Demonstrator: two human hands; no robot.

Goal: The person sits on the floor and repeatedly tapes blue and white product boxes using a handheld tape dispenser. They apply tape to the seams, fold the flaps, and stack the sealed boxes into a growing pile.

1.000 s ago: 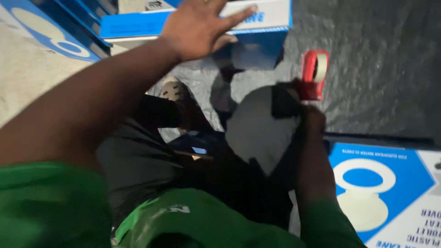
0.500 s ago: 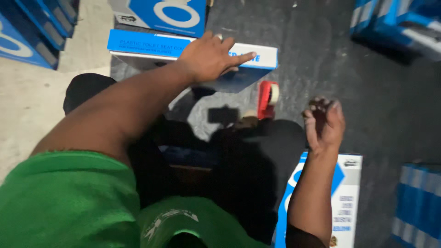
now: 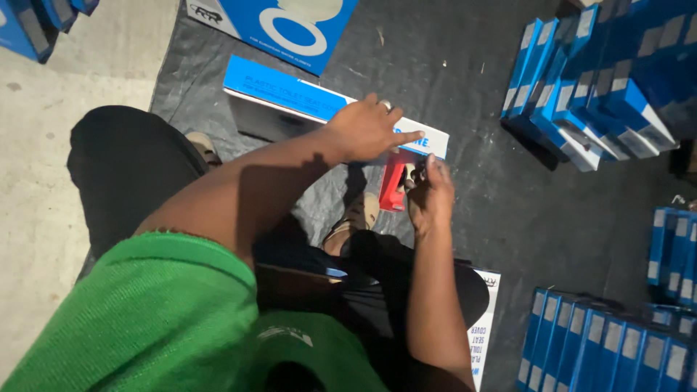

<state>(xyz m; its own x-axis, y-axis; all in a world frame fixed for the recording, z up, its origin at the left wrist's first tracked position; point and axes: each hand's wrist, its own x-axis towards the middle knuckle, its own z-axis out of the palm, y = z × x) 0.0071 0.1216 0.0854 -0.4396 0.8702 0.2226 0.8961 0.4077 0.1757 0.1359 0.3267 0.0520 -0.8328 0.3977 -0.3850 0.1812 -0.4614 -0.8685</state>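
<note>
I sit on a dark tarp with a long blue and white box [image 3: 290, 91] standing on its edge in front of me. My left hand [image 3: 367, 129] lies flat on the box's top near its right end, a ring on one finger. My right hand [image 3: 428, 192] is just below that end, its fingers at a red tape dispenser [image 3: 393, 181] that rests on the tarp against the box. Whether the fingers grip the dispenser is hard to see.
A flat blue and white box [image 3: 279, 25] lies beyond. Rows of upright blue boxes stand at the right [image 3: 588, 87] and lower right [image 3: 602, 348]. Another box [image 3: 485, 327] lies by my right leg. Bare concrete floor [image 3: 43, 181] is on the left.
My right hand rose from beside my knee to the red tape dispenser. My left hand stayed on the box top. The view tilted and widened.
</note>
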